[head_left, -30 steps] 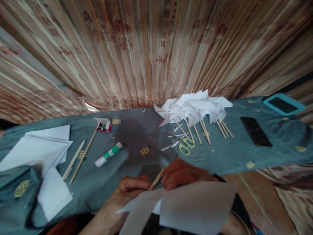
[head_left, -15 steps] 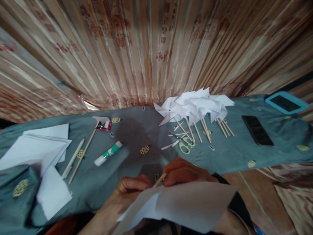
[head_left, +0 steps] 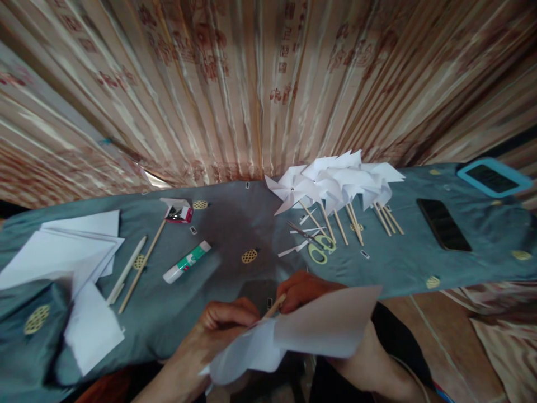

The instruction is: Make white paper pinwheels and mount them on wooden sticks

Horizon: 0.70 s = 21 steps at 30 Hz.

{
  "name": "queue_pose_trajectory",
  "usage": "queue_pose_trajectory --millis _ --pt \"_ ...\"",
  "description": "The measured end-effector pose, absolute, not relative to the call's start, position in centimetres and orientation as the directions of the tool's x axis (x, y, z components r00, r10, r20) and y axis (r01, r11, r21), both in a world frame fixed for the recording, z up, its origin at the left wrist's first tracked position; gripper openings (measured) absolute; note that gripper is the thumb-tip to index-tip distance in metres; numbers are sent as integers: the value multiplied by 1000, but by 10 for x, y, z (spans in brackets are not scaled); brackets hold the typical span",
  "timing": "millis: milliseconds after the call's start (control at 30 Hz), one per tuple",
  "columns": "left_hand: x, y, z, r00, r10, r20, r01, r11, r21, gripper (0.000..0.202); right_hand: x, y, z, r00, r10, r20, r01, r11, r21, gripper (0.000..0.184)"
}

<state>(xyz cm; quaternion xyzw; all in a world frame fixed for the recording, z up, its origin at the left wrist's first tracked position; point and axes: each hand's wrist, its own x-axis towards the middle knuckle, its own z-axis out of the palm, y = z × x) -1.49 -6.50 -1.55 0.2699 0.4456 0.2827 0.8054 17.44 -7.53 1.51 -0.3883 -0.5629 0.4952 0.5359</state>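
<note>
Raised and drawn inward since the earlier frame, the flap of the white paper (head_left: 327,323) is pointed right, beside the grey-green cloth's (head_left: 229,282) near edge. Its wooden stick (head_left: 274,307) is slanted away and rightward. Paper is pinched by the closed left hand (head_left: 226,322), stick by the right hand (head_left: 304,288). Pinwheels (head_left: 342,182) are laid beyond, before a patterned curtain (head_left: 245,84).

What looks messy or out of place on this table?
Just small things: loose paper strips lie scattered by the scissors, like offcuts left behind, and the small red box has its flap open. I see nothing spilled.
</note>
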Motion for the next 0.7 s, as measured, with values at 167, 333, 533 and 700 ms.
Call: queue_pose_trajectory --millis 167,333,533,700 --pt "-13 -67 -20 404 642 -651 -268 764 587 32 173 -68 -1 -102 987 -123 -190 -141 -972 15" --pt "-10 -67 -36 291 707 -644 -330 706 626 31 167 -54 -25 -102 937 -335 -312 -350 -884 21" --pt "-8 -67 -42 215 789 -575 -410 607 681 22 156 -44 -42 -81 920 -383 -406 -381 -831 28" --pt "-9 -84 -47 78 762 -643 -539 575 615 22 151 -44 -43 -155 915 -374 -310 -404 -861 28"
